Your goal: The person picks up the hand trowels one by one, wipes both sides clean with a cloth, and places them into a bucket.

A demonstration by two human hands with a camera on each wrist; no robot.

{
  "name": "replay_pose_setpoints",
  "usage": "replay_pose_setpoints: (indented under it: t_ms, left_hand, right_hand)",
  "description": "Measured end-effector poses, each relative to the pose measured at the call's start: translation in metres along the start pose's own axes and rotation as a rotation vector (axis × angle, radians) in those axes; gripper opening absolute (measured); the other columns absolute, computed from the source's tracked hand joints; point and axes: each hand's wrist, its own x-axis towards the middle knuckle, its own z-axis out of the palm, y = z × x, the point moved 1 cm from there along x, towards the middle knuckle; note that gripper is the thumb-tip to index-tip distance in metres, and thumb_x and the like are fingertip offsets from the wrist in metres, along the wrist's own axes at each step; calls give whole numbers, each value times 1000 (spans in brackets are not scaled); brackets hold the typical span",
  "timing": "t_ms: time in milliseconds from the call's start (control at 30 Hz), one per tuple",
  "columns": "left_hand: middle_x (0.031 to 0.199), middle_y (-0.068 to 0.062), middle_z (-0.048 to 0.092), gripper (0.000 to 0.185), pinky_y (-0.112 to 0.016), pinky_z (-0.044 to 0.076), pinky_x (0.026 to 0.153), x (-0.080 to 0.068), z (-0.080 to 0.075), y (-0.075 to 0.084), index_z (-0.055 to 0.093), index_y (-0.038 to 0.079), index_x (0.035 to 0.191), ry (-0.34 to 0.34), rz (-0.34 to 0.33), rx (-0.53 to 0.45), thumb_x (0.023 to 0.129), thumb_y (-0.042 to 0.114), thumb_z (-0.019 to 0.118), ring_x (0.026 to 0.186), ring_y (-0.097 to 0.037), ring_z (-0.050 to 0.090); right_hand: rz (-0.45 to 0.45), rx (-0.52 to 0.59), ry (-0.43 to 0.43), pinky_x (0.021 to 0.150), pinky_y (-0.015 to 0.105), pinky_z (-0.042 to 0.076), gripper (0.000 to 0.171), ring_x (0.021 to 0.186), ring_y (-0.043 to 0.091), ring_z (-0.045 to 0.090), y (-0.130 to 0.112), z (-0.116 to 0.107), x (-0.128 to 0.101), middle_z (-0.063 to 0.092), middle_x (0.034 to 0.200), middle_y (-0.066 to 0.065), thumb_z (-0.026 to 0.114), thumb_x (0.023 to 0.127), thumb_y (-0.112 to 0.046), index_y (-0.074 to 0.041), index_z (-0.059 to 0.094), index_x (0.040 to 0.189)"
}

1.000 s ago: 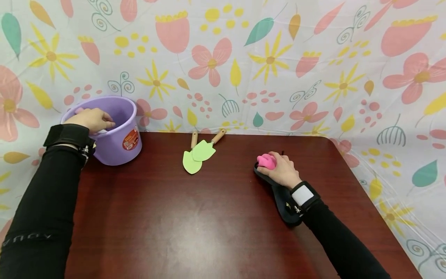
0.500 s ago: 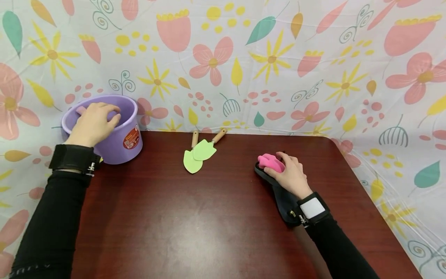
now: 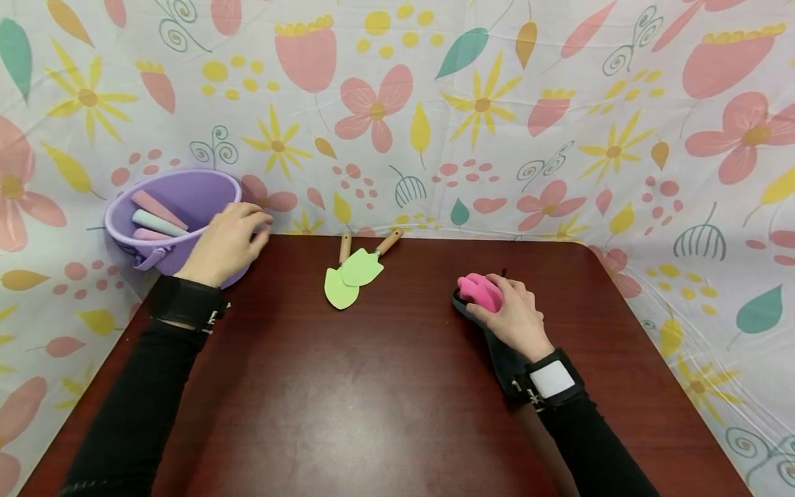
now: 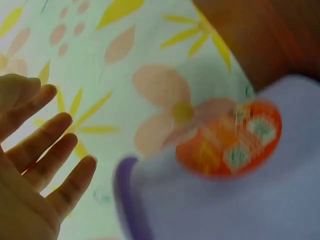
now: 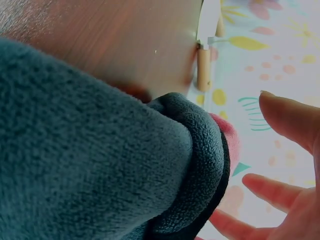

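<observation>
L hand (image 3: pixel 226 241): fingers straight, flat against tilted purple bucket (image 3: pixel 180 200), far-left table edge | R hand (image 3: pixel 512 317): fingers spread, resting on pink toy (image 3: pixel 479 290) atop dark fleece cloth (image 3: pixel 497 338) | step: steadying bucket, likely | next: firm curled grip on toy

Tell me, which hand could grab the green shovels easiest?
Probably the left hand. It is open, holds nothing, and sits beside the purple bucket, fairly near the green shovels. The right hand rests on a pink thing and dark cloth, so it is busy.
</observation>
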Motion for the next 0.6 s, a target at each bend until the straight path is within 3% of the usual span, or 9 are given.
replay_pose_setpoints:
  t_ms: [333,600]
  left_hand:
    - [116,-22,60,19,-51,42,94,21,64,12,69,-2,110,-185,127,-18,93,6,64,110,-40,53]
    - [133,-22,52,30,-55,43,93,45,105,14,64,3,123,-355,174,102,93,7,64,121,-40,49]
  right_hand:
    - [-17,-42,-33,76,68,40,76,119,48,37,0,-1,3,42,137,24,73,85,-47,-12,43,145]
    - [-12,-58,-84,78,71,37,75,121,47,36,2,-1,8,38,140,25,74,84,-44,-14,42,145]
